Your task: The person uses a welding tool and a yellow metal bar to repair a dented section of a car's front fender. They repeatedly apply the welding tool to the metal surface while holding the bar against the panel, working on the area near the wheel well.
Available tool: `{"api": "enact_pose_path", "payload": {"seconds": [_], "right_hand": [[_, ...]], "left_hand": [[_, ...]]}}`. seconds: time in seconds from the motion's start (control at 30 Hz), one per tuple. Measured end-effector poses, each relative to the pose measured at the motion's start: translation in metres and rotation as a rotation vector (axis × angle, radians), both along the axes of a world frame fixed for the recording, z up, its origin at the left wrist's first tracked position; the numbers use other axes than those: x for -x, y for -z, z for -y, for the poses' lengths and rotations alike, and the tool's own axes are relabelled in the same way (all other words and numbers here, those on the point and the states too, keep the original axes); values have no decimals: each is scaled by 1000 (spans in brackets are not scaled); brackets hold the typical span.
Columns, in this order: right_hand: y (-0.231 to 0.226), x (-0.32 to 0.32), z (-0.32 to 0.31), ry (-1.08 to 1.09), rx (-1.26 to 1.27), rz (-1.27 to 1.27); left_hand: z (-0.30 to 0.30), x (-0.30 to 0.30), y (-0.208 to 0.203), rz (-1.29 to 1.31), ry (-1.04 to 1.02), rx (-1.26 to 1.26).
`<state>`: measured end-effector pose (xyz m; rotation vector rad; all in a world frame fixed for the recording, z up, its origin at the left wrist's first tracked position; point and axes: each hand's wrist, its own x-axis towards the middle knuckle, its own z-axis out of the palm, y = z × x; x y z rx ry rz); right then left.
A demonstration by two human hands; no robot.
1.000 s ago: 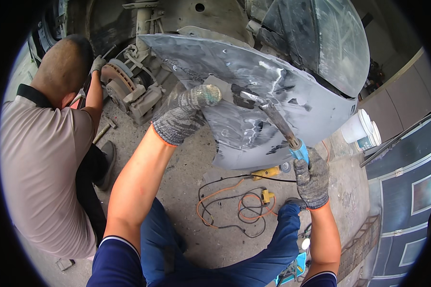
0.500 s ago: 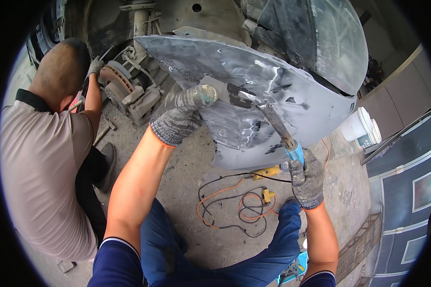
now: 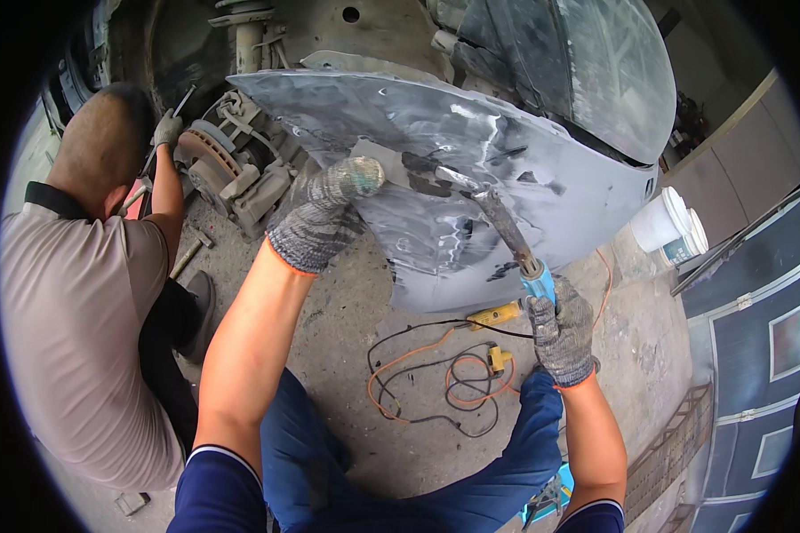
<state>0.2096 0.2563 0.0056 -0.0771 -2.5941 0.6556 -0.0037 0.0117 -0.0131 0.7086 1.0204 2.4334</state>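
A grey, scuffed car bumper (image 3: 329,107) with white scratch marks hangs in front of me. My left hand (image 3: 329,204), in a grey knit glove, is closed on its left edge. The thumb presses beside a plain grey patch (image 3: 378,160); the other fingers are hidden behind. My right hand (image 3: 562,330), gloved too, is wrapped round the blue handle of an electric soldering iron (image 3: 507,226). Its long metal barrel points up and left. The flat, shiny tip rests at a dark patch (image 3: 425,175) on the bumper, just right of my left thumb.
A co-worker (image 3: 89,311) crouches at left by a brake disc (image 3: 209,153), a thin rod in one gloved hand. A hammer (image 3: 189,255) lies nearby. Below the bumper are a yellow power tool (image 3: 495,315) and coiled cables (image 3: 458,391). White buckets (image 3: 662,222) stand at right.
The bumper and my left hand sit slightly farther left in view. The iron's tip has shifted a little right along the dark patch. The co-worker's rod points more upward.
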Motion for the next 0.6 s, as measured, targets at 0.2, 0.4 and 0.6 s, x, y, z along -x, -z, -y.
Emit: {"api": "enact_pose_path", "payload": {"seconds": [0.2,0.4,0.6], "right_hand": [[-2,4,5,-23,-52,-6],[2,1,0,9,-44,6],[-3,4,7,-44,-35,-4]], "left_hand": [[8,-2,3,44,33,-7],[11,-5,-1,110,57,-12],[10,-3,1,75,48,-11]]}}
